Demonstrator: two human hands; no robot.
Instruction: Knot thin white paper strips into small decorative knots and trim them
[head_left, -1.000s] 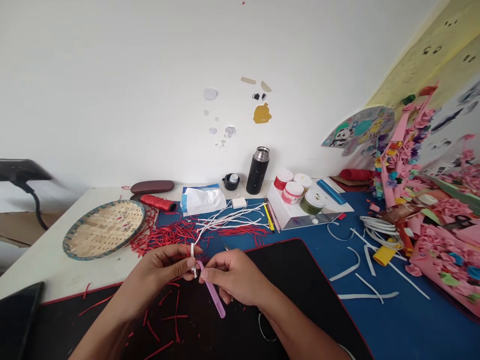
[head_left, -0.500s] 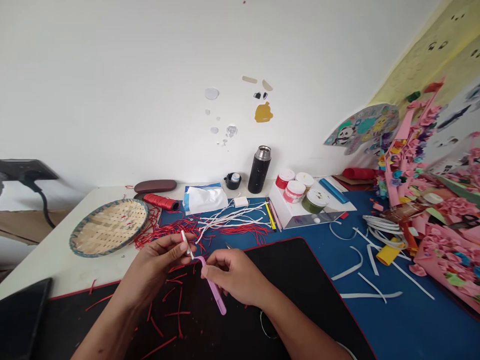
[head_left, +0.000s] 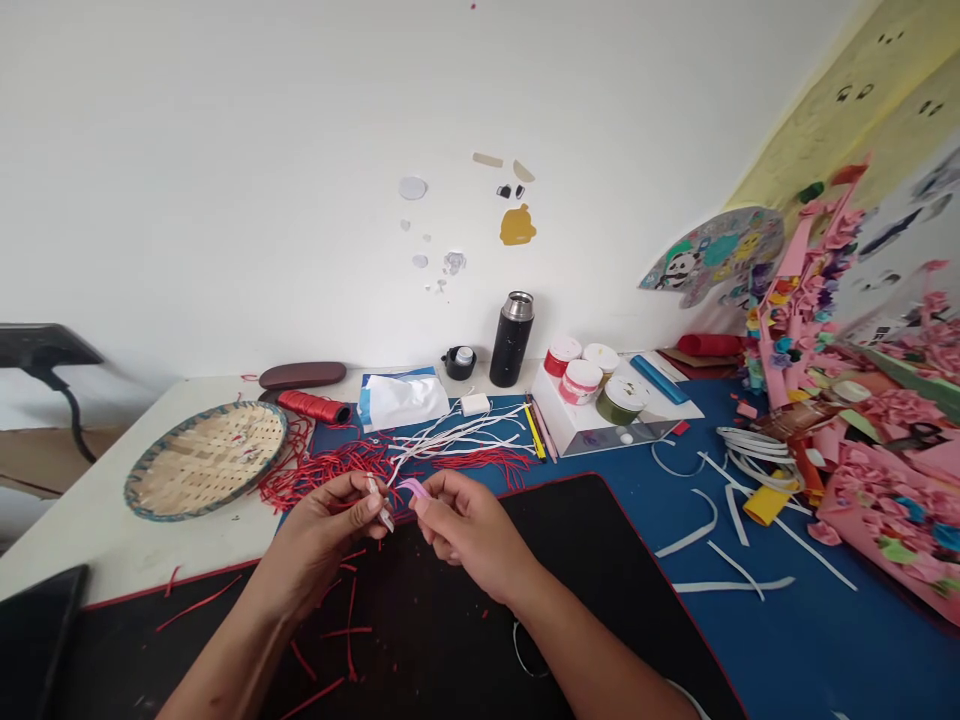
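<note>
The left hand (head_left: 322, 532) pinches a slanted white strip (head_left: 382, 507). The right hand (head_left: 471, 530) grips a pink stick (head_left: 412, 488) in closed fingers (head_left: 442, 488), its end pointing left at the strip.

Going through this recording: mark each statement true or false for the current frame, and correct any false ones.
1. The left hand pinches a white strip. True.
2. The right hand holds a pink plastic stick. True.
3. The woven bamboo tray sits on the black mat. False: it sits on the white tabletop.
4. The black flask lies on its side. False: it stands upright.
5. Red shreds lie on the black mat. True.
</note>
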